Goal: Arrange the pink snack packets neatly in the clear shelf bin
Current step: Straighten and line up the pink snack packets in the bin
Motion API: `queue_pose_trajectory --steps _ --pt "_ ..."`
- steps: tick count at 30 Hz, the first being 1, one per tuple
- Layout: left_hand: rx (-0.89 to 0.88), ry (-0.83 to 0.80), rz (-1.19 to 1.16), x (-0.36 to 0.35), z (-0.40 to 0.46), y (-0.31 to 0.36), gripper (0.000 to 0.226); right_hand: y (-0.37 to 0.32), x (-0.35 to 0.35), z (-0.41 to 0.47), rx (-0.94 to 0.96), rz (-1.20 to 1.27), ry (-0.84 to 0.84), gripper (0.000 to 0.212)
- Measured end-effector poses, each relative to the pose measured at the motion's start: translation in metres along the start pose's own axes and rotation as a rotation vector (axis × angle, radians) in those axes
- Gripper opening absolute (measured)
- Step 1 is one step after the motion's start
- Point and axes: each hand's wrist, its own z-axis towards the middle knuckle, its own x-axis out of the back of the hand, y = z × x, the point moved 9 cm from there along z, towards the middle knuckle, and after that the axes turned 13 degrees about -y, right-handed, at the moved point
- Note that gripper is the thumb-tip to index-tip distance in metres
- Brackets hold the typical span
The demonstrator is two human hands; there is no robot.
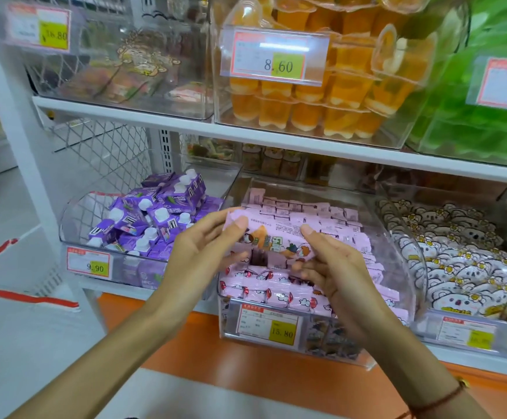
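Hands are both on one pink snack packet [272,238], held crosswise just above the clear shelf bin [395,237] on the lower shelf. The left hand [204,252] pinches the packet's left end, thumb on top and fingers curled under, and the right hand [333,261] grips the right end the same way, thumb pressed on the top edge. The bin underneath is already pretty full of pink packets [279,293], lined up in rows toward the back, with more lying flat along the front wall, and there's a small dark gap in the pile right below the held packet. A price tag reading 15.80 [269,326] sits on the bin's front. Left of it is a bin of purple cartons [155,219] with white caps, kind of jumbled, and to the right a bin of white cartoon-print packets [457,261]. On the shelf above, orange jelly cups [312,113] are stacked behind an 8.60 tag [276,57]. A thin red bracelet [439,402] is on the right wrist.
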Motion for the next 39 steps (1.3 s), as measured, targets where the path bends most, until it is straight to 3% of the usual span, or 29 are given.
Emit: queue_pose_trajectory --steps 3,5,8,12,14,18,26,30,35,39 --pt "-0.088 -0.036 0.185 -0.001 -0.001 0.017 0.038 0.0 0.004 0.002 0.014 0.025 0.004 0.035" --pt "-0.18 0.038 0.236 0.009 -0.001 0.028 0.03 -0.007 0.006 0.002 0.092 -0.11 0.052 0.03" --pt "-0.249 0.178 0.276 0.028 0.0 0.034 0.02 -0.023 0.002 -0.003 0.209 -0.678 0.114 0.025" --pt "-0.232 0.145 0.47 0.027 0.003 0.025 0.024 0.008 -0.025 0.001 0.088 -1.405 -0.176 0.043" --pt "-0.202 0.11 0.632 0.023 0.003 0.022 0.027 0.017 -0.024 0.001 0.027 -1.518 -0.22 0.046" --pt "-0.227 0.049 1.011 0.013 0.005 0.034 0.036 0.013 -0.021 0.0 0.01 -1.495 -0.2 0.048" --pt "-0.069 -0.383 1.371 -0.025 0.053 0.048 0.04 0.012 -0.018 -0.001 0.031 -1.478 -0.191 0.047" --pt "-0.041 -0.464 1.139 -0.039 0.068 0.062 0.023 0.011 -0.018 -0.002 0.08 -1.384 -0.166 0.041" --pt "0.02 -0.148 0.388 -0.017 0.059 0.061 0.007 -0.009 0.003 -0.007 0.132 -0.478 -0.018 0.079" --pt "0.11 -0.119 0.208 -0.027 0.028 0.021 0.014 -0.024 0.005 -0.006 0.236 -0.116 0.016 0.062"
